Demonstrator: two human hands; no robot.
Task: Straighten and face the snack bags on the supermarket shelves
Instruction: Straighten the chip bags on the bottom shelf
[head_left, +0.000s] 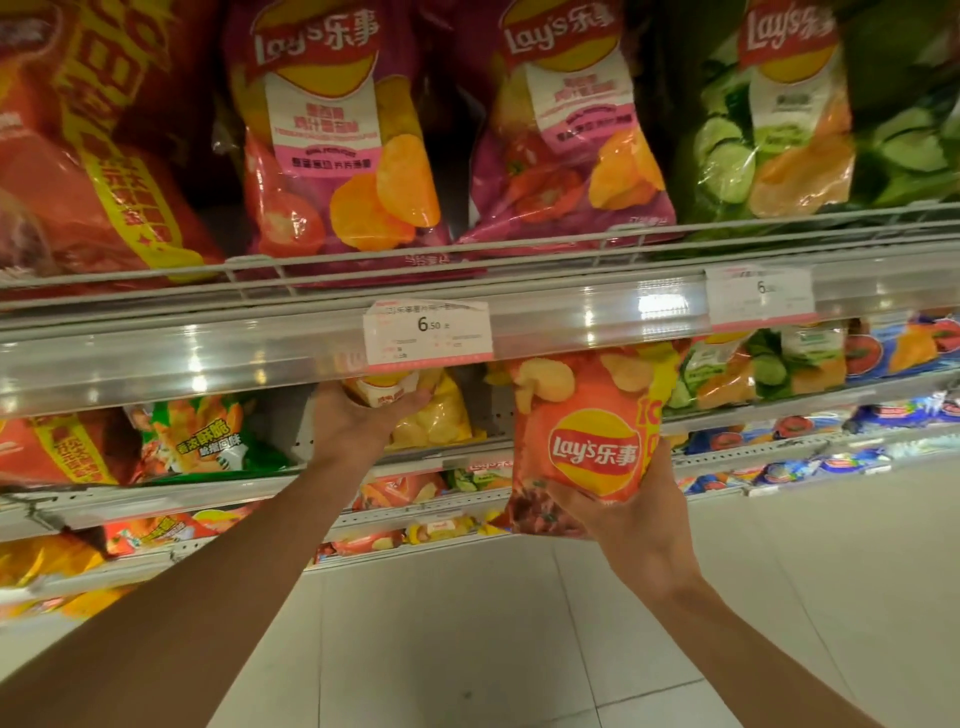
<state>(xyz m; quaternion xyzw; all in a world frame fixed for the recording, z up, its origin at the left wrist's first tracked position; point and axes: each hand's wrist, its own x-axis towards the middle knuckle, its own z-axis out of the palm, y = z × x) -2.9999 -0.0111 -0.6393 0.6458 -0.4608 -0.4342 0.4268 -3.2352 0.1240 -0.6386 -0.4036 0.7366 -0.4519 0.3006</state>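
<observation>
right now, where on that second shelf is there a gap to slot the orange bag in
The one bare gap lies between the yellow bag under the left hand and the orange bag in the right hand. Left, the green snack bag crowds in; right, the cucumber bags.

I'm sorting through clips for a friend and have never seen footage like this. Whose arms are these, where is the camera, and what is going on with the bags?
There is no machine here: a person wears a wide-angle camera on the head, so you look forward and down along their own two bare arms at supermarket shelves. The left hand reaches under the shelf edge and grips a yellow chip bag standing on the lower shelf. The right hand holds an orange Lay's bag from below, in front of the shelf, logo facing the camera. On the upper shelf stand two purple Lay's bags and a green one. A price tag reading 6.50 sits on the shelf edge.
</observation>
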